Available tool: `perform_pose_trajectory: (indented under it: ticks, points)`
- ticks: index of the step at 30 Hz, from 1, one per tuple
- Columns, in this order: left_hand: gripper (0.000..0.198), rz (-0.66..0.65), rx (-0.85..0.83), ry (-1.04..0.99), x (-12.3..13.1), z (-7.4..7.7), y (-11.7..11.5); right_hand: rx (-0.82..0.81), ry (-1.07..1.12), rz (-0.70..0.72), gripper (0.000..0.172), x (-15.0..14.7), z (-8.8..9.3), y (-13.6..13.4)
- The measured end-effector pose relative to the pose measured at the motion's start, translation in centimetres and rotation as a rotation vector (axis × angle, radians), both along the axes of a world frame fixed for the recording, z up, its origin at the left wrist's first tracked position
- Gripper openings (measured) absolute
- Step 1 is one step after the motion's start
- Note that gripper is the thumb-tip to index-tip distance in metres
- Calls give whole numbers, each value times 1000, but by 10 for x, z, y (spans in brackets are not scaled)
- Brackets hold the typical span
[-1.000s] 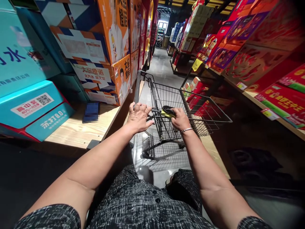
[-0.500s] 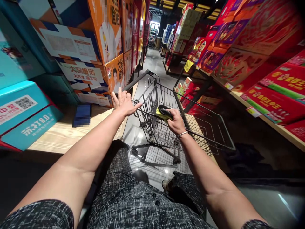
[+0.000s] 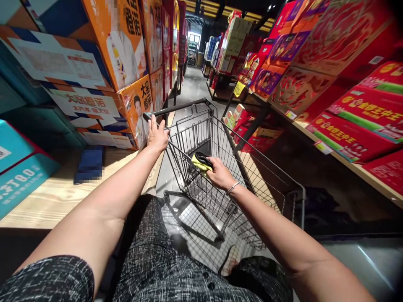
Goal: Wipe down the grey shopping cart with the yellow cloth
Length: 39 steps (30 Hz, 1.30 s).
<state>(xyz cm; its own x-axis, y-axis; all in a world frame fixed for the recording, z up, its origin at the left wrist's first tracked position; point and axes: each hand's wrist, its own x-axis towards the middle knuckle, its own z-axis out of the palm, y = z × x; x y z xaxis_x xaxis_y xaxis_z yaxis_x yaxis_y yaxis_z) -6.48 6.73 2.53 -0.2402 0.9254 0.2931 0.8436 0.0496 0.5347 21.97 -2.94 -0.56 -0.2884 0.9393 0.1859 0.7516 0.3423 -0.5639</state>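
A black wire shopping cart (image 3: pixel 252 167) stands turned sideways in the aisle in front of me. My left hand (image 3: pixel 156 135) grips the cart's black handle bar (image 3: pixel 179 107) near its left end. My right hand (image 3: pixel 218 172) reaches inside the basket and is closed on a yellow and black cloth (image 3: pixel 201 160), pressed against the wire wall. A thin bracelet circles my right wrist.
Stacked orange and blue cartons (image 3: pixel 122 71) and teal boxes (image 3: pixel 19 167) sit on a wooden platform (image 3: pixel 63 197) at my left. Red gift boxes (image 3: pixel 346 126) fill shelves on the right. A glossy grey aisle (image 3: pixel 195 84) runs ahead between them.
The cart has swung round so its handle points up and to the left. My left hand shifted along the bar; my right hand with the cloth moved deeper inside the basket.
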Motion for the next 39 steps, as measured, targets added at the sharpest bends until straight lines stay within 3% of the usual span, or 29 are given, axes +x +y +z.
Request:
perform_pose_trajectory:
  ticks: [2,6,9,13,16,20,22,24,26,30,33,36,39]
  points:
    - [68,-8,4,-7,4,1,10,-49,41,76,46,-3,1,9]
    - [100,-32,-58,-16,23,-2,16,-57,91,157,53,7,-11,33]
    - [116,-70,-88,-32,46,-15,9,-24,52,109,58,22,-34,59]
    - [119,-103,-116,-62,68,-34,0,-11,-86,15,66,26,-54,104]
    - [115,-101,-151,5,71,-38,1,138,-143,6,67,5,-42,147]
    - [106,-142,-194,123,65,-32,7,400,-94,-14,56,-38,-16,202]
    - [101,-174,-225,177,63,-29,9,435,-90,-24,48,-54,-18,218]
    - [97,-206,-254,223,62,-27,10,407,-111,-14,42,-61,-36,222]
    - [92,-220,-259,251,61,-27,10,339,-143,34,38,-60,-66,211]
    - [87,-233,-196,243,58,-35,13,131,-173,211,31,-32,-134,161]
    - [88,-262,-143,223,55,-42,18,58,-161,273,23,-5,-170,125]
    - [89,-281,-150,236,54,-45,22,55,-183,268,24,14,-181,116]
    - [89,-292,-164,250,52,-45,24,100,-206,242,30,22,-161,145]
